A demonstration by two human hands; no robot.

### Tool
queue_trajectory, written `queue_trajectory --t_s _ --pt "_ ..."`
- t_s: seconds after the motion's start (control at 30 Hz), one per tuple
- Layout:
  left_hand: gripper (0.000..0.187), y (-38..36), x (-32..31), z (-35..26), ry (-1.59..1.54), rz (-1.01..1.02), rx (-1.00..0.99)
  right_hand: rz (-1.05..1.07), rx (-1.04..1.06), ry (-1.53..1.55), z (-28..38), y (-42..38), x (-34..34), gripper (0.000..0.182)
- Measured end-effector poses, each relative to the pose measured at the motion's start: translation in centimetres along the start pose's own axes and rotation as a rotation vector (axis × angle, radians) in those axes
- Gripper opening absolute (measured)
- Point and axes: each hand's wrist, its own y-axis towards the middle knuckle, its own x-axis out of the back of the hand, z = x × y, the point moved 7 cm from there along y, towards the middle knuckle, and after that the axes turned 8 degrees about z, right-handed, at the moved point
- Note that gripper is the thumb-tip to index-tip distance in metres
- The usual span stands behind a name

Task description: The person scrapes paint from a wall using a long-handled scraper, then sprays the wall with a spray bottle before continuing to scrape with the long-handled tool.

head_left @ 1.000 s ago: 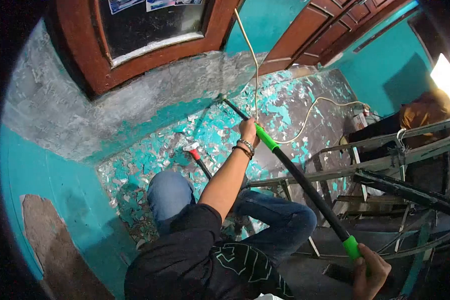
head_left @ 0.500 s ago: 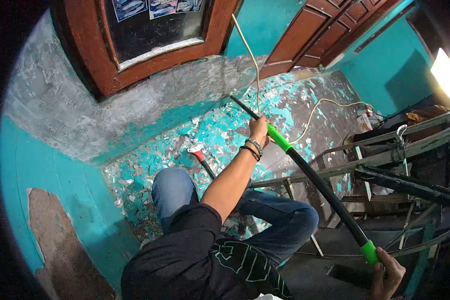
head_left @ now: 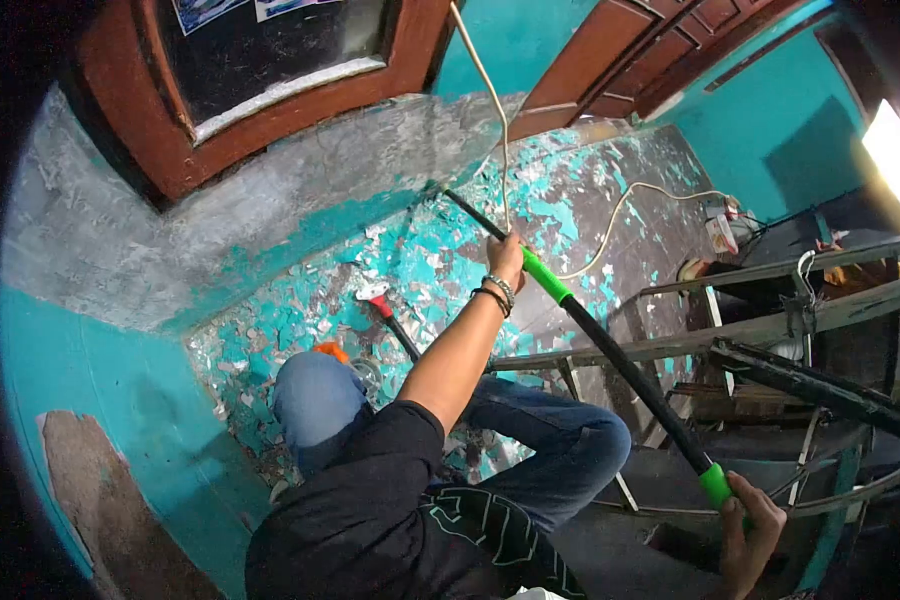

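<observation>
A long black pole with green grips [head_left: 625, 362] runs diagonally from the lower right up to the wall's base. My left hand [head_left: 507, 257], bracelets on its wrist, is wrapped round the upper part near the green sleeve. At the lower green end, my right hand [head_left: 753, 512] pinches the pole. The pole's far tip is near the strip of turquoise paint under the scraped grey wall [head_left: 270, 205]. Beside my knee lies a tool with a red collar and dark handle [head_left: 381, 306].
Turquoise and white paint flakes [head_left: 255, 345] litter the floor. A wooden ladder-like frame [head_left: 770, 330] lies at the right. A cream cable [head_left: 622, 215] crosses the floor. A bright lamp [head_left: 895, 165] shines at far right. An orange object [head_left: 331, 350] sits by my knee.
The view has shifted slightly. Both hands and the pole have moved a little left in the picture, still held. The orange object beside my knee has come into sight.
</observation>
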Motion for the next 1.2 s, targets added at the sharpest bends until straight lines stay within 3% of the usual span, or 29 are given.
queue_trajectory --t_s 0.13,0.2,0.23,0.33,0.5,0.53,0.6,0.67,0.73,0.83,0.93,0.97,1.1,1.2 --pt "0.014 0.9 1.1 0.3 0.065 0.035 0.024 0.008 -0.061 0.013 -0.6 -1.2 -1.2 0.026" --pt "0.015 0.2 1.2 -1.2 0.082 -0.014 0.091 -0.040 0.023 0.110 -0.4 -1.5 -0.9 0.025" --pt "0.015 -0.5 0.9 -1.7 0.100 0.005 0.106 -0.045 0.082 -0.015 0.5 -1.9 0.1 0.025" --pt "0.017 -2.8 -0.9 -4.4 0.131 0.029 0.066 -0.098 0.127 0.068 0.1 -2.7 3.1 0.026" --pt "0.019 -0.7 1.3 -3.8 0.100 0.011 0.119 0.001 0.065 0.016 2.5 -1.6 1.9 0.027" --pt "0.020 2.1 3.4 -1.8 0.053 0.006 0.139 -0.031 0.097 0.011 2.9 -1.1 0.8 0.028" --pt "0.018 1.0 2.4 -2.2 0.104 0.057 0.116 -0.078 0.130 -0.006 3.0 -0.1 0.2 0.029" --pt "0.013 2.1 2.6 -0.4 0.142 0.067 0.104 -0.088 -0.002 -0.040 1.3 0.1 0.4 0.028" --pt "0.013 3.2 3.4 1.7 0.018 -0.013 0.070 -0.097 -0.001 0.047 0.6 -0.1 -0.2 0.026" --pt "0.011 0.2 2.6 -0.7 0.094 0.020 0.084 0.026 0.019 0.029 0.4 -1.7 -1.4 0.024" --pt "0.012 -0.4 1.0 -1.6 0.066 0.178 0.097 -0.008 0.107 -0.003 0.8 -2.4 1.2 0.020" --pt "0.013 -1.9 0.2 -3.1 0.103 0.095 0.079 -0.040 0.128 -0.020 1.6 -2.3 1.5 0.019" --pt "0.015 1.7 1.5 -1.8 0.038 0.097 0.147 -0.048 0.116 -0.072 5.5 -0.2 0.6 0.020" --pt "0.016 2.4 1.7 -1.1 0.131 0.101 0.189 -0.027 0.044 -0.075 4.1 0.9 0.8 0.020"
